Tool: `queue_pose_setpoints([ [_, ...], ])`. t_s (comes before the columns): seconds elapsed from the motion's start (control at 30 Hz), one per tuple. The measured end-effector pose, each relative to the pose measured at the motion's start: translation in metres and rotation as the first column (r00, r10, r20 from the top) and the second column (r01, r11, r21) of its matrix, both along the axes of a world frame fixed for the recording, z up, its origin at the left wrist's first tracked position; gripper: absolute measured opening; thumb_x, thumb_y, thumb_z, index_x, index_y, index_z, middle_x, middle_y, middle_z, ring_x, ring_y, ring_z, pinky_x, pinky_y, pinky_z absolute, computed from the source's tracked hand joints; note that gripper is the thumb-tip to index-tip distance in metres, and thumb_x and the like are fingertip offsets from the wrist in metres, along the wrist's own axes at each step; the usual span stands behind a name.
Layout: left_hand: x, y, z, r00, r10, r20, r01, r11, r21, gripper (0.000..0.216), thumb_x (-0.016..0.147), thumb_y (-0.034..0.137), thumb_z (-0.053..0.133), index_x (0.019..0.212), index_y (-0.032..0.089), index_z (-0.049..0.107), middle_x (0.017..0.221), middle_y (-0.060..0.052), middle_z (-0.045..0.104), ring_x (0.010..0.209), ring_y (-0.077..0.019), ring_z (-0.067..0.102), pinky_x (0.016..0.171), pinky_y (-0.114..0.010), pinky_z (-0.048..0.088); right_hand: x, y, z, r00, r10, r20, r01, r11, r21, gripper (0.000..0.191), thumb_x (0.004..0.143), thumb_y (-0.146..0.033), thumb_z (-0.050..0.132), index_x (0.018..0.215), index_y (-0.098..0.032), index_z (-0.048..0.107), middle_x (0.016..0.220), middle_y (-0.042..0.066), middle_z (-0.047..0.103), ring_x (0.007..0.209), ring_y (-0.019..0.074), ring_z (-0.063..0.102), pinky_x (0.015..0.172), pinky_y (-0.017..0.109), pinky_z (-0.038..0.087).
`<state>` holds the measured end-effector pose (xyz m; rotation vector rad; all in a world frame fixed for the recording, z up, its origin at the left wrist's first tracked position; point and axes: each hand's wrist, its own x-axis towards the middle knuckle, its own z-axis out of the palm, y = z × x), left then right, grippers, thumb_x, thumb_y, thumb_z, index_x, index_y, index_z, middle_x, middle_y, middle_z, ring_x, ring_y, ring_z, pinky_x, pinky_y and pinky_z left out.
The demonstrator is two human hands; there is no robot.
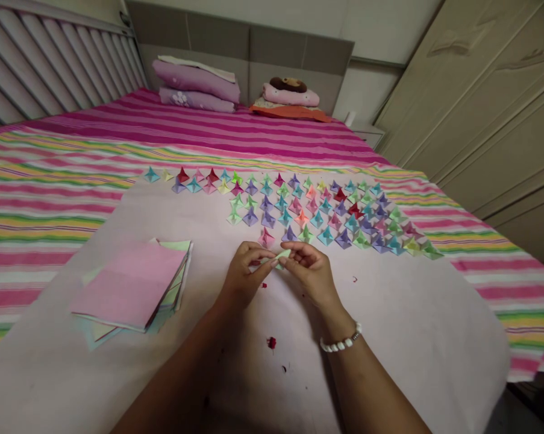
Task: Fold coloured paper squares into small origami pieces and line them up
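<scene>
A small pale green folded paper (282,257) is pinched between my two hands, just above the white sheet. My left hand (249,268) grips its left end with thumb and fingertips. From the other side my right hand (308,268), with a white beaded bracelet (341,345) at the wrist, closes on the right end. Fingers cover much of the paper, so its exact fold is hidden. Beyond the hands stand rows of small folded paper shapes in many colours; a pink one (266,237) and a purple one (290,234) are nearest.
A stack of coloured paper sheets (131,280), pink on top, lies to the left. Small red scraps (271,343) dot the white sheet (402,313) near my arms. It lies on a striped bed cover (41,235). Folded bedding (199,84) and a headboard (272,48) are behind.
</scene>
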<state>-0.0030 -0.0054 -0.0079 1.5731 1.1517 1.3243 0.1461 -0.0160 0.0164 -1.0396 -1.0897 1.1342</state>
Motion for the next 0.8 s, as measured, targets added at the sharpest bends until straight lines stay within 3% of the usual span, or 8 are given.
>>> queue_pose_setpoints([
  [0.1, 0.000, -0.001, 0.002, 1.000, -0.020, -0.001, 0.020, 0.999, 0.026, 0.009, 0.077, 0.029, 0.065, 0.079, 0.021, 0.070, 0.101, -0.006, 0.061, 0.097, -0.0191, 0.059, 0.081, -0.029, 0.047, 0.000, 0.000, -0.001, 0.999, 0.012, 0.037, -0.013, 1.000, 0.018, 0.027, 0.059, -0.027, 0.082, 0.085, -0.024, 0.075, 0.067, -0.003, 0.055, 0.061, 0.0115, 0.047, 0.059, 0.026, 0.041],
  [0.23, 0.001, -0.005, 0.007, 0.994, -0.094, -0.051, 0.095, 0.996, 0.006, 0.009, 0.083, 0.024, 0.055, 0.082, 0.019, 0.063, 0.083, -0.002, 0.064, 0.084, -0.0159, 0.060, 0.079, -0.027, 0.045, 0.000, 0.001, -0.003, 0.992, 0.033, 0.118, -0.039, 0.998, 0.048, 0.017, 0.062, -0.029, 0.081, 0.077, -0.023, 0.075, 0.081, 0.001, 0.061, 0.065, 0.0123, 0.049, 0.063, 0.027, 0.042],
  [0.4, 0.005, -0.007, 0.006, 0.995, -0.071, -0.068, 0.074, 0.996, 0.046, 0.010, 0.082, 0.025, 0.054, 0.079, 0.018, 0.060, 0.075, 0.000, 0.061, 0.074, -0.0138, 0.056, 0.071, -0.025, 0.044, 0.000, 0.001, -0.004, 0.992, 0.110, 0.067, -0.109, 0.994, -0.016, 0.016, 0.066, -0.035, 0.078, 0.068, -0.020, 0.072, 0.070, 0.001, 0.065, 0.066, 0.0151, 0.055, 0.066, 0.029, 0.043],
  [0.5, 0.006, -0.007, 0.009, 0.997, -0.045, 0.056, 0.052, 0.990, -0.128, 0.016, 0.075, 0.033, 0.063, 0.074, 0.017, 0.063, 0.069, 0.001, 0.062, 0.065, -0.0126, 0.055, 0.061, -0.024, 0.043, 0.000, 0.001, -0.004, 0.996, 0.074, 0.047, -0.074, 0.997, -0.004, 0.014, 0.067, -0.033, 0.077, 0.066, -0.020, 0.072, 0.070, 0.001, 0.066, 0.068, 0.0156, 0.056, 0.068, 0.029, 0.044],
  [0.6, 0.005, -0.007, 0.016, 0.975, 0.069, 0.212, 0.001, 0.949, -0.314, 0.023, 0.062, 0.036, 0.076, 0.066, 0.015, 0.067, 0.064, 0.000, 0.066, 0.061, -0.0122, 0.056, 0.060, -0.024, 0.044, -0.001, 0.001, -0.002, 1.000, 0.022, 0.016, -0.022, 1.000, 0.003, 0.010, 0.068, -0.030, 0.075, 0.067, -0.021, 0.073, 0.070, 0.000, 0.066, 0.069, 0.0154, 0.057, 0.070, 0.029, 0.044],
  [0.8, 0.002, -0.006, 0.020, 0.927, 0.167, 0.335, -0.023, 0.918, -0.395, 0.025, 0.059, 0.037, 0.080, 0.067, 0.015, 0.072, 0.065, -0.001, 0.069, 0.063, -0.0121, 0.059, 0.066, -0.025, 0.046, -0.001, 0.001, -0.002, 0.999, 0.007, 0.034, -0.007, 1.000, -0.021, 0.016, 0.076, -0.035, 0.068, 0.075, -0.021, 0.075, 0.071, 0.000, 0.067, 0.068, 0.0141, 0.054, 0.071, 0.029, 0.043],
])
